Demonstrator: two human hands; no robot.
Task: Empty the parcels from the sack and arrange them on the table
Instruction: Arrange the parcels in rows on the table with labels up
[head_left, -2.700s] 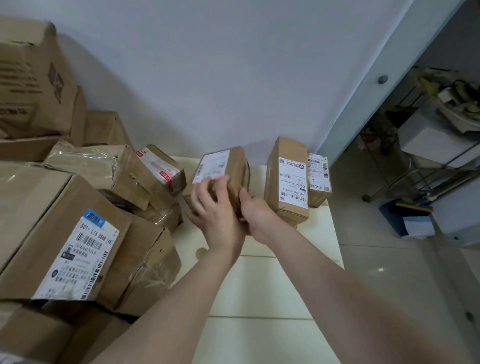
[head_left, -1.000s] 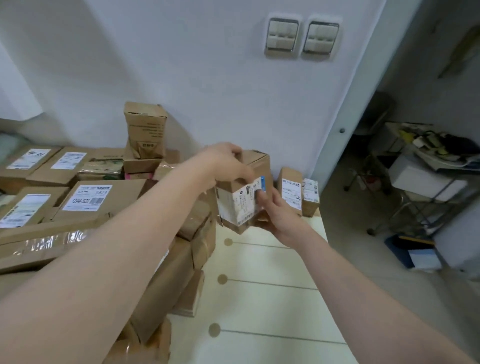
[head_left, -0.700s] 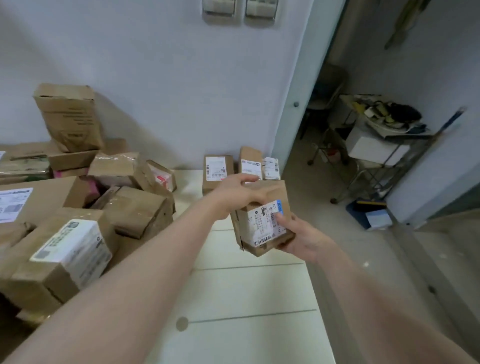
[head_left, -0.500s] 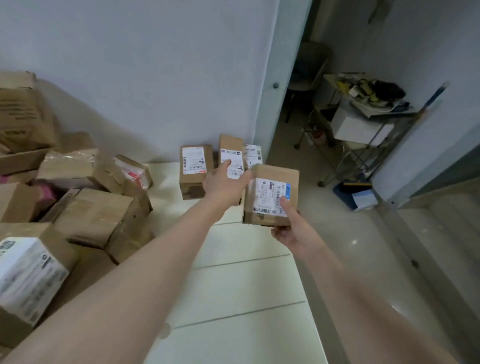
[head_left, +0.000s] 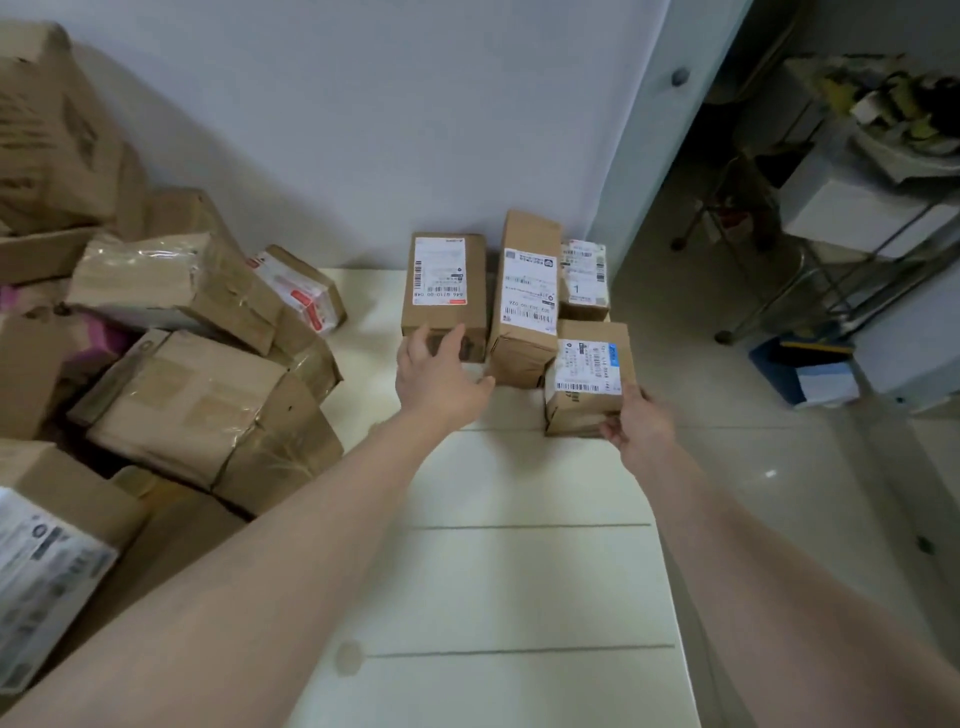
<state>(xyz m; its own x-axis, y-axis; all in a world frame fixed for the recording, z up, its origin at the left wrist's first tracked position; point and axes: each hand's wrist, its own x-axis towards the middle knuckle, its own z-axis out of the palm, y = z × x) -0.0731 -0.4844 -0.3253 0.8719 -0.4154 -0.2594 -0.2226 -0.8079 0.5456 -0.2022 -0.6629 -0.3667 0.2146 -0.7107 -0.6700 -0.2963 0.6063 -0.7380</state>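
Observation:
A small brown parcel with a blue-cornered label (head_left: 589, 376) stands on the cream table (head_left: 509, 582) near its right edge, and my right hand (head_left: 639, 426) grips its lower right corner. Behind it, against the wall, stand three labelled parcels: a wide one (head_left: 444, 291), a taller one (head_left: 527, 301) and a small one (head_left: 584, 280). My left hand (head_left: 436, 374) hovers with fingers spread just in front of the wide parcel, holding nothing. No sack is in view.
A jumbled heap of taped cardboard boxes (head_left: 197, 395) fills the table's left side, up to a tall box (head_left: 47, 130) at the back left. Right of the table the floor drops away towards a doorway, a wire rack (head_left: 852, 249) and a blue bin (head_left: 810, 374).
The blue-labelled parcel went from mid-air between both hands down onto the table by the right edge. My left hand let go of it and moved left towards the wide parcel.

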